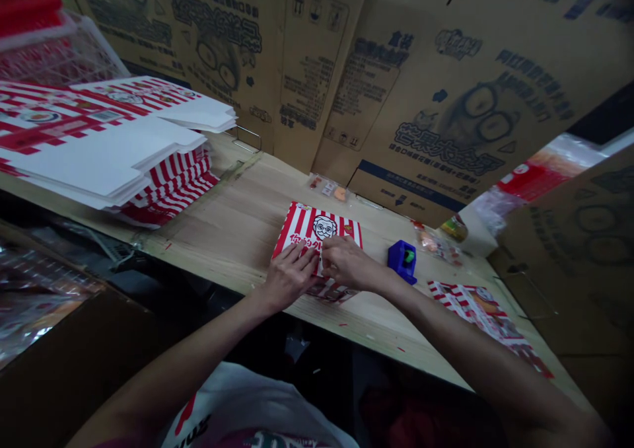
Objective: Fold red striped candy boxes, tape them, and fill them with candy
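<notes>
In front of me on the wooden table stands a red-and-white striped box point(317, 222) with a printed face on its top. My left hand point(290, 275) lies on the box's near left part, its fingers stretched over the top. Bent fingers of my right hand point(349, 263) press at the near edge of the top, beside the left fingertips. Whatever the right fingers pinch, if anything, is hidden. Just right of the box sits a blue tape dispenser point(402, 261) with a green part inside.
Flat striped cartons point(99, 147) are stacked at the left, beside a white basket point(74, 51). Large brown cardboard boxes point(421, 98) wall the back. Striped printed sheets point(488, 316) lie at the right. Small clear packets point(328, 188) lie behind the box.
</notes>
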{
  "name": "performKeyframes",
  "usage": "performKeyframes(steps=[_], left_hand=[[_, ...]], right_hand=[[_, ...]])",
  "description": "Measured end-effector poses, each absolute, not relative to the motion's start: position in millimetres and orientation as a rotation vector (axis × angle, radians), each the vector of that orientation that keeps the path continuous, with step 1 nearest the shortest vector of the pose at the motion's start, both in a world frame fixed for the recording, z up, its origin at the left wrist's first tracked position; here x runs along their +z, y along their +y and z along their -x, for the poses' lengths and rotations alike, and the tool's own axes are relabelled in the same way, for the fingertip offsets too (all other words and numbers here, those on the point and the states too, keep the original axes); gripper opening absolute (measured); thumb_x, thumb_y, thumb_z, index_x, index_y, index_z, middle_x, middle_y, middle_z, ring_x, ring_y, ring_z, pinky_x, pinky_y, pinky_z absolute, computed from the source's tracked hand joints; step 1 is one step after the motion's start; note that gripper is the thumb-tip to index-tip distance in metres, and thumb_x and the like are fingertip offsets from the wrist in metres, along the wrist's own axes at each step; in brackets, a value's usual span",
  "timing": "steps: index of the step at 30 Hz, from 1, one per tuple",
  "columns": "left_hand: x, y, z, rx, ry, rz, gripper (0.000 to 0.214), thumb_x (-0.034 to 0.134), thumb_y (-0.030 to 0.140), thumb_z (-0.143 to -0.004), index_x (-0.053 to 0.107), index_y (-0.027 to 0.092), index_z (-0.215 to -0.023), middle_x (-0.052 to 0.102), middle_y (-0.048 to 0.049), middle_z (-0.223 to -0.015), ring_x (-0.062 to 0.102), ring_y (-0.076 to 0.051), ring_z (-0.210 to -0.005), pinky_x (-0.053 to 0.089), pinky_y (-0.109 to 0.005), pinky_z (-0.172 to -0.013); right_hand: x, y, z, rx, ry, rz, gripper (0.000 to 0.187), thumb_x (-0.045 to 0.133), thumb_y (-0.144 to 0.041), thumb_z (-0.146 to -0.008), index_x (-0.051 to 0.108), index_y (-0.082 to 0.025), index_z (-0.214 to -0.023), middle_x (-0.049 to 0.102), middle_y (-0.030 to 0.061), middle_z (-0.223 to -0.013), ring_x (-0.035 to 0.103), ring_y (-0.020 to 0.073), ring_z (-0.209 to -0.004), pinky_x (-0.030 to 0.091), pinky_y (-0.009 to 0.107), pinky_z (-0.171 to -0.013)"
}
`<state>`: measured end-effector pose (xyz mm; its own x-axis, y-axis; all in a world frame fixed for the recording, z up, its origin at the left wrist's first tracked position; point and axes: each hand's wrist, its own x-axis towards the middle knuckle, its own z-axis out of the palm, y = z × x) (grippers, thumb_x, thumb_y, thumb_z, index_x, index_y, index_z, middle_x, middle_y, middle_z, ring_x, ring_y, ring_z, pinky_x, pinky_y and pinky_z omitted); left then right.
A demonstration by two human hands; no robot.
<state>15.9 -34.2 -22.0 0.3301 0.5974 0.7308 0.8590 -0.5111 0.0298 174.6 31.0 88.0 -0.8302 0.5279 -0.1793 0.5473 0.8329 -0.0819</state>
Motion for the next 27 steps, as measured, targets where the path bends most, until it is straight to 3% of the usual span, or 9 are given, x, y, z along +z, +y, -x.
performKeyframes(steps=[2,5,13,16,20,24,27], left_hand=[[-23.0,-34.8,-16.0,-0.987,-1.287,2.225,0.036,0.061,0.039,-0.087,0.068,0.012,-0.11,0.07,-0.0119,-0.114,0.059,-0.032,-0.116,0.048,-0.045,-0.099],[-22.9,-35.8,-15.5,-0.973,-1.283,2.233,0.036,0.059,0.039,-0.088,0.067,0.013,-0.111,0.069,-0.0116,-0.116,0.058,-0.032,-0.118,0.049,-0.045,-0.099],[-13.0,-40.7,-6.5,-0.887,-1.273,2.401,0.033,0.05,0.024,-0.093,0.06,0.015,-0.123,0.064,-0.0124,-0.125,0.05,-0.029,-0.127,0.045,-0.047,-0.103],[-13.8,-40.3,-7.2,-0.871,-1.303,2.415,0.034,0.053,0.03,-0.091,0.06,0.015,-0.122,0.063,-0.0132,-0.126,0.049,-0.03,-0.128,0.043,-0.048,-0.104],[-19.4,-35.4,-13.9,-0.968,-1.304,2.275,0.033,0.058,0.038,-0.089,0.064,0.015,-0.113,0.068,-0.013,-0.117,0.055,-0.031,-0.121,0.047,-0.048,-0.099],[-14.3,-37.7,-6.0,-0.934,-1.24,2.389,0.028,0.055,0.026,-0.09,0.062,0.014,-0.115,0.067,-0.013,-0.12,0.054,-0.03,-0.124,0.047,-0.047,-0.1],[-9.4,-43.3,14.5,-1.041,-1.216,2.529,0.042,0.059,0.028,-0.088,0.054,0.015,-0.127,0.058,-0.0151,-0.134,0.044,-0.029,-0.133,0.038,-0.05,-0.109]], right_hand=[[75.7,34.0,-183.3,-0.412,2.895,-1.042,0.007,0.067,-0.016,-0.075,0.059,-0.016,-0.076,0.06,0.0058,-0.09,0.054,0.02,-0.089,0.037,0.03,-0.077],[56.8,34.5,-193.4,-0.62,2.936,-1.414,0.025,0.073,-0.025,-0.069,0.054,-0.018,-0.083,0.058,0.0028,-0.089,0.053,0.0191,-0.084,0.037,0.031,-0.076],[24.2,51.6,-222.9,-0.774,3.002,-2.344,0.031,0.065,-0.026,-0.065,0.055,-0.021,-0.093,0.058,0.0077,-0.105,0.052,0.0273,-0.103,0.038,0.045,-0.09],[7.4,52.9,-238.4,-1.449,2.75,-2.687,0.038,0.071,-0.038,-0.061,0.055,-0.02,-0.09,0.061,0.0071,-0.098,0.056,0.0259,-0.096,0.046,0.041,-0.082],[-9.2,34.4,-238.2,-2.549,2.018,-2.569,0.043,0.077,-0.046,-0.06,0.058,-0.018,-0.087,0.068,0.0041,-0.086,0.064,0.0202,-0.079,0.051,0.032,-0.069],[-10.3,20.5,-231.0,-2.936,1.65,-2.464,0.035,0.079,-0.037,-0.064,0.062,-0.018,-0.087,0.073,0.0031,-0.083,0.068,0.0181,-0.072,0.053,0.028,-0.065],[-10.3,20.9,-231.2,-3.123,1.528,-2.216,0.029,0.073,-0.035,-0.073,0.064,-0.017,-0.093,0.074,0.005,-0.087,0.07,0.0188,-0.075,0.055,0.029,-0.069]])
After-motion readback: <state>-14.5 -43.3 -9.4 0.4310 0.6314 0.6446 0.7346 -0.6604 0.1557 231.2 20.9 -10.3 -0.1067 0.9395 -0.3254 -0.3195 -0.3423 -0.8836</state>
